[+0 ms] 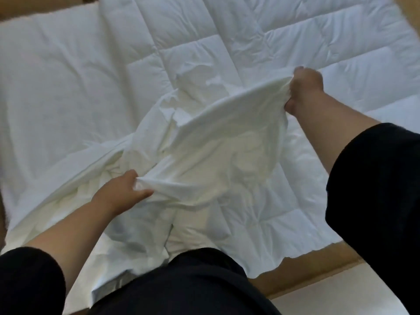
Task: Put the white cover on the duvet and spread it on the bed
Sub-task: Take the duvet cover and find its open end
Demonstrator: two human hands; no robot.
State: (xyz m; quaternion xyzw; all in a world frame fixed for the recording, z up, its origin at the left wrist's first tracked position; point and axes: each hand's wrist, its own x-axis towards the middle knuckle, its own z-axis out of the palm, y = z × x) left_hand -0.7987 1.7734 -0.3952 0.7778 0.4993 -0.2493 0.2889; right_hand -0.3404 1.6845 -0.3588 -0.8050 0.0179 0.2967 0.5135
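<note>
Quilted duvet lies spread flat over the bed, far left through far right. Left hand, near left: fingers and thumb curled round a bunched fold of the white cover, gripping it low, just above the duvet. Cover sits crumpled on the duvet's near-centre, one tail trailing left, an edge stretched taut between the hands. Right hand, further right and raised: fist clenched on the cover's edge. Black sleeves on both arms. Wooden floor near right.
</note>
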